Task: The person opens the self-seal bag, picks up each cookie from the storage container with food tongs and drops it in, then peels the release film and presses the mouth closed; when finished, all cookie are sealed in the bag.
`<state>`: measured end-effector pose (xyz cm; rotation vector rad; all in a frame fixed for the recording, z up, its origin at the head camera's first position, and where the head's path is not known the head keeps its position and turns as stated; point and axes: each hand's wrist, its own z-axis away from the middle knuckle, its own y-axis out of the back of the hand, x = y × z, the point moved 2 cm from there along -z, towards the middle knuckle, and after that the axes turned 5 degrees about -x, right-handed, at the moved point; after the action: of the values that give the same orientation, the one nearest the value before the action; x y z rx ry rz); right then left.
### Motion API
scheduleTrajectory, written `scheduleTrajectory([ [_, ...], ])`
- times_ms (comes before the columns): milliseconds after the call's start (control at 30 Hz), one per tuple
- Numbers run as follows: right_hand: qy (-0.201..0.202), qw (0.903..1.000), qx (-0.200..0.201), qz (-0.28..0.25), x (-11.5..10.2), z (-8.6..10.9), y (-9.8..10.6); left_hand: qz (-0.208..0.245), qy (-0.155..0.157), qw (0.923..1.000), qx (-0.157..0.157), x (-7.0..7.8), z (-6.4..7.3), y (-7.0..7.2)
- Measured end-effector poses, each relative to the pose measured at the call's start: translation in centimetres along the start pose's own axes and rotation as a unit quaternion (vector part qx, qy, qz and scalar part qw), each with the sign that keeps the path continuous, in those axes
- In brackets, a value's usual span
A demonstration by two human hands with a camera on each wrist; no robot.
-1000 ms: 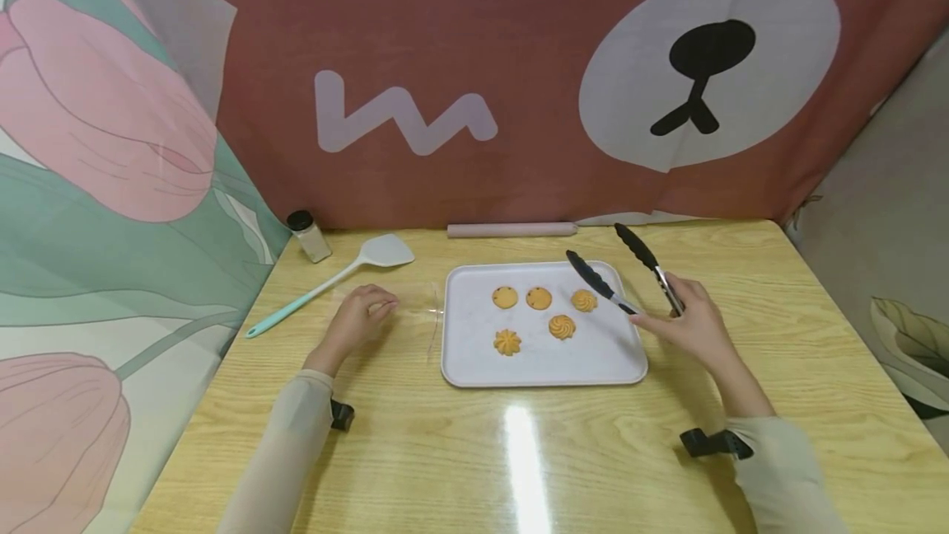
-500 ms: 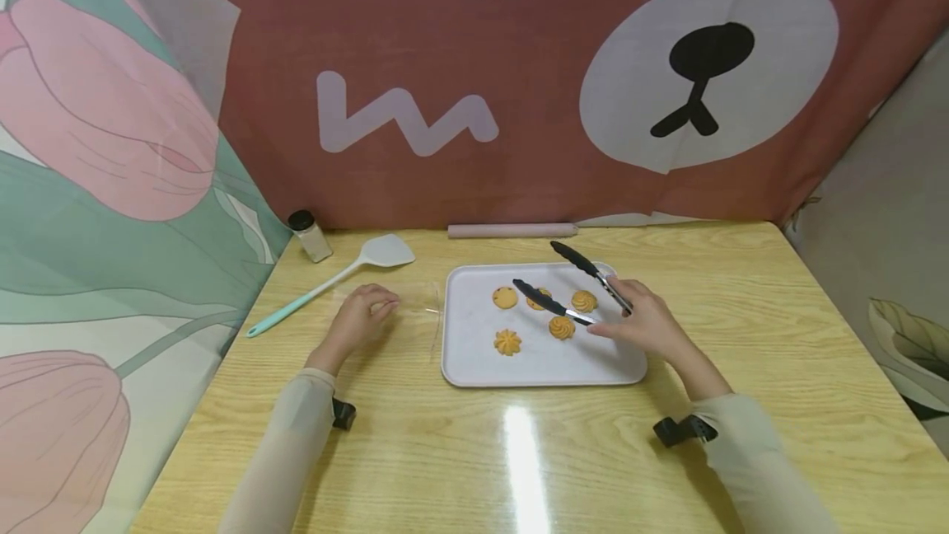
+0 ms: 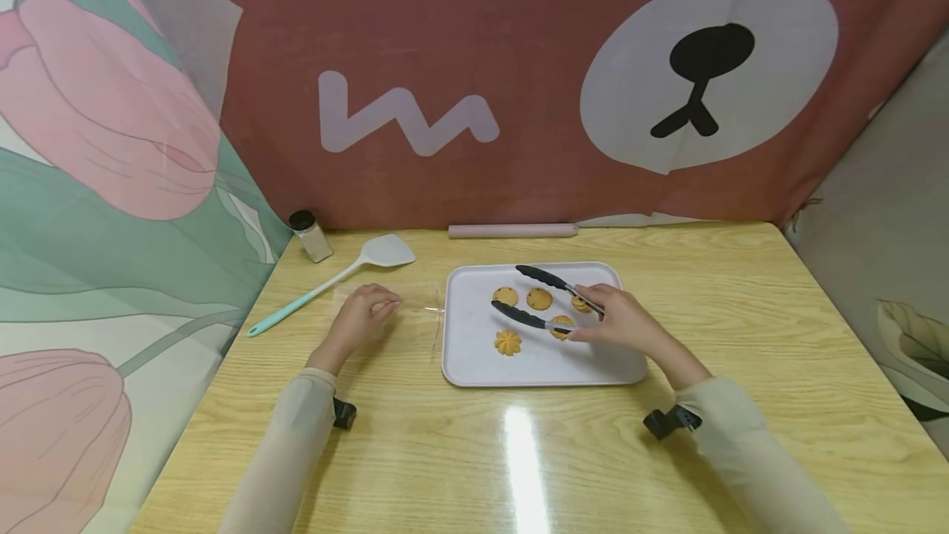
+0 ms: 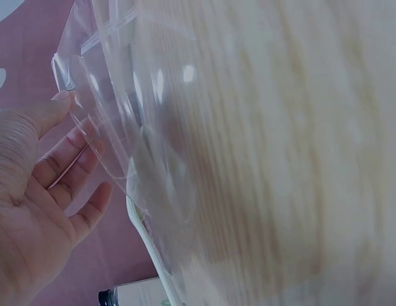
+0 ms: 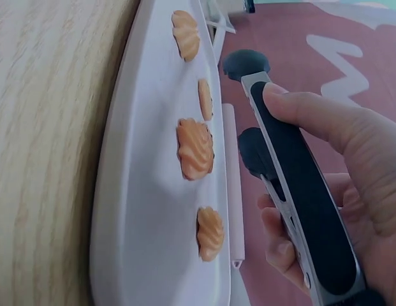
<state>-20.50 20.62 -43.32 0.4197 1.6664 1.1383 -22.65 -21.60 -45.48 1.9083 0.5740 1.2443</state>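
Observation:
My left hand [image 3: 362, 318] pinches the edge of a clear plastic bag [image 4: 115, 95] between thumb and fingers, left of the white tray [image 3: 474, 371]. In my right hand [image 3: 626, 324] are metal tongs [image 5: 306, 191] with black grip pads and black tips, held spread over the tray. On the tray lie several cookies: a flower-shaped one [image 3: 507, 343], two flat round ones with dark bits, the right one [image 3: 539, 298] fully in sight, and two swirled ones [image 5: 195, 150]. In the head view the tongs partly cover the swirled cookies. Their tips point left, above the flower-shaped cookie.
A white spatula [image 3: 387, 250] with a mint handle lies behind my left hand. Beyond it, at the back left corner, stands a black-capped jar [image 3: 311, 239]. A pale pink rod [image 3: 513, 231] lies along the table's back edge, before the printed cloth.
My right hand has carried the spread tongs leftward from the tray's right side to over the cookies. My left hand and the bag stay in nearly the same place.

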Motion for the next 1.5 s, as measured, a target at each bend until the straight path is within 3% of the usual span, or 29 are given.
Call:
scheduleTrajectory([
  [200, 0.014, 0.9998, -0.006, 0.009, -0.4, -0.7, -0.2, 0.004, 0.0, 1.0, 0.003, 0.1, 0.1, 0.1],
  [967, -0.019, 0.9974, -0.059, 0.036, -1.2, -1.8, -0.3, -0.004, 0.007, 0.9999, -0.007, -0.1, -0.1, -0.1],
  [1500, -0.023, 0.9975, -0.062, 0.026, -1.0, -2.0, -0.2, 0.0, 0.006, 0.9999, -0.013, 0.1, 0.0, -0.2],
])
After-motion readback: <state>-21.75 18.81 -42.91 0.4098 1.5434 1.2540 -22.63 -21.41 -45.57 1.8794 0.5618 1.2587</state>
